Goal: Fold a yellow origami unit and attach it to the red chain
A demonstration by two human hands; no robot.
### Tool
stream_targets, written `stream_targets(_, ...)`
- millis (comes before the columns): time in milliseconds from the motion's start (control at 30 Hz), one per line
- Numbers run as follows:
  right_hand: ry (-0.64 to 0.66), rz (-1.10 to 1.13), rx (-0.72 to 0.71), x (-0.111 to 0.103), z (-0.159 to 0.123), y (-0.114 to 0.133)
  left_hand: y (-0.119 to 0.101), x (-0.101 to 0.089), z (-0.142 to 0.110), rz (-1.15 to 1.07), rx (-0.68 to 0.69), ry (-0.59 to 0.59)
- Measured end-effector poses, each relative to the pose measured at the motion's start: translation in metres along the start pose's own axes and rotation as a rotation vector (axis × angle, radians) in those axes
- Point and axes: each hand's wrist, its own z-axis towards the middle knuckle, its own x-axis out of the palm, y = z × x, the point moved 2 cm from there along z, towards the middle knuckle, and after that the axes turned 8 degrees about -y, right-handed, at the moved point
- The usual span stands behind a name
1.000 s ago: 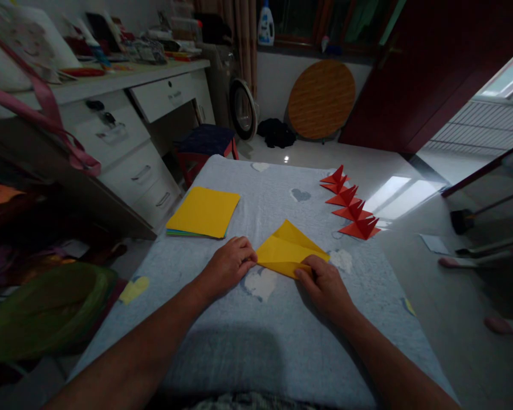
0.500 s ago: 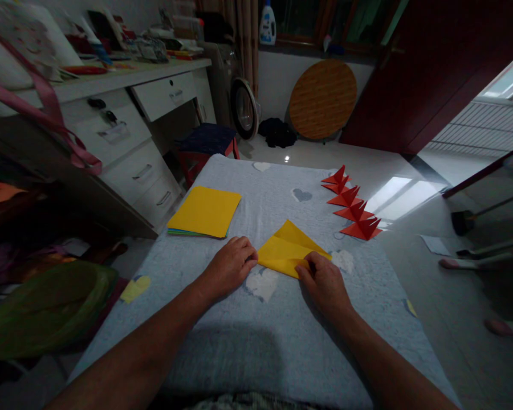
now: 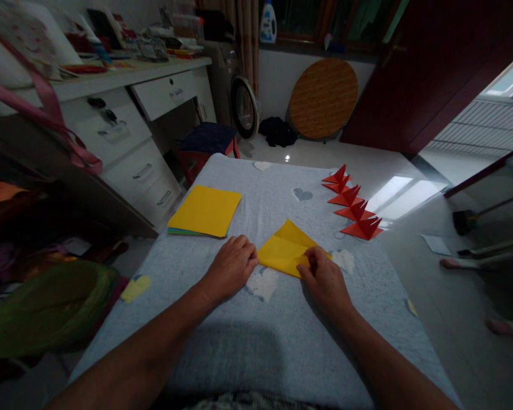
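Note:
A yellow sheet of origami paper [image 3: 284, 247], partly folded, lies on the cloth-covered table with one corner pointing away from me. My left hand [image 3: 235, 263] is closed at its left corner, thumb and forefinger pinching the tip. At the right part of the near edge, my right hand [image 3: 324, 277] grips the paper between thumb and fingers. Beyond my left hand rests a stack of square paper [image 3: 207, 210], yellow on top with other colours showing at its edge. Several red folded paper pieces [image 3: 362, 229] stand in a row along the table's far right side.
A pale blue cloth with heart shapes covers the table [image 3: 256, 341]. On the left are a white desk [image 3: 123, 136], a stool [image 3: 207, 139] and a green-lined bin [image 3: 47, 307]. A person's feet [image 3: 451, 263] show on the right floor.
My right fingers have shifted slightly on the yellow paper, and its near layer looks flatter. My left hand stays at the left corner.

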Motion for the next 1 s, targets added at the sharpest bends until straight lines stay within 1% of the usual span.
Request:
stream_targets(167, 0.019, 0.004, 0.02, 0.0, 0.0, 0.002, 0.001, 0.002, 0.0, 0.017, -0.001, 0.003)
stream_targets(400, 0.021, 0.014, -0.011, -0.001, 0.0, 0.001, 0.009, 0.0, -0.001, -0.108, -0.006, 0.025)
stream_targets(567, 0.0, 0.017, -0.016, 0.0, -0.001, 0.0, 0.01, -0.003, -0.001, -0.148, -0.002, 0.033)
stream_targets(733, 0.022, -0.007, -0.019, 0.001, 0.0, 0.0, 0.009, -0.004, 0.0, -0.159, -0.027, 0.054)
stream_targets(1000, 0.008, -0.007, -0.027, 0.002, -0.001, -0.002, 0.008, -0.002, 0.002, -0.132, -0.039, 0.007)
